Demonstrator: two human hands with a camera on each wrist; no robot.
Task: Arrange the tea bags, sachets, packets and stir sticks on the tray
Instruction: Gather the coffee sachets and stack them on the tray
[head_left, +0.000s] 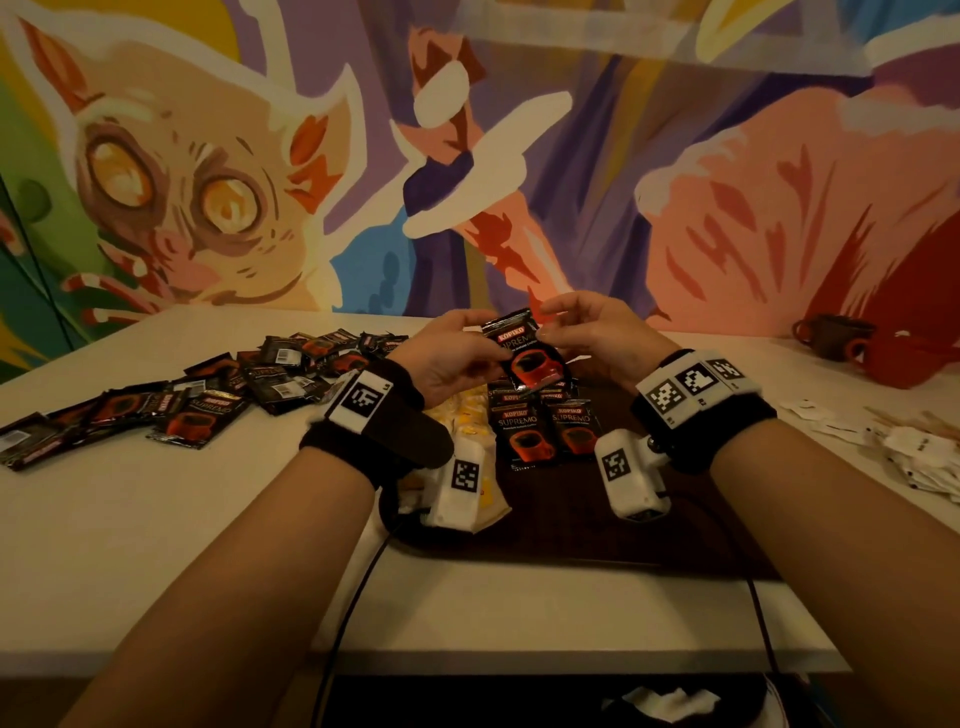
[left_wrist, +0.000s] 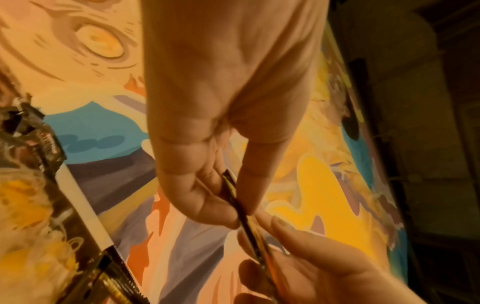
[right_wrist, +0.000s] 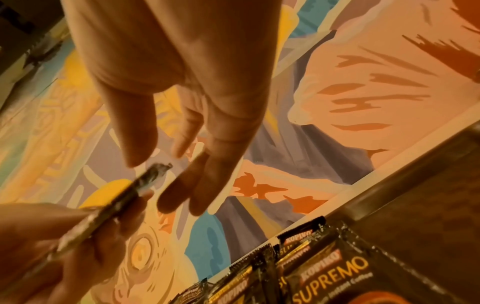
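While I hold my arms over the white table (head_left: 156, 519), a loose heap of black coffee sachets (head_left: 197, 400) lies far to my left, some face up reading "KOPIKO SUPREMO" above a red cup, others turned over to show white barcode labels. My left hand (head_left: 447, 353) pinches the left edge of one black-and-red foil sachet (head_left: 524, 353) between thumb and curled fingers, holding it upright in the air above the dark brown tray (head_left: 597, 519); its front reads "KOPIKO SUPREMO" with smaller print I cannot read. From the left wrist view the sachet shows edge-on, clamped in my fingertips (left_wrist: 221, 209). Below it on the tray, pale yellow packets (head_left: 462, 415) lie at the left part, their print too blurred to read, and just beside them stands a neat row of the same black "KOPIKO SUPREMO" sachets (head_left: 545, 426), overlapping one another. My right hand (head_left: 592, 332) is at the sachet's right edge with fingers loosely spread; in the right wrist view its thumb and fingers stand apart from the foil, not closed on it. Farther right on the table sit small white paper sachets (head_left: 914, 447) and pale wooden stir sticks (head_left: 898, 415), and behind them a dark brown mug (head_left: 831, 335).
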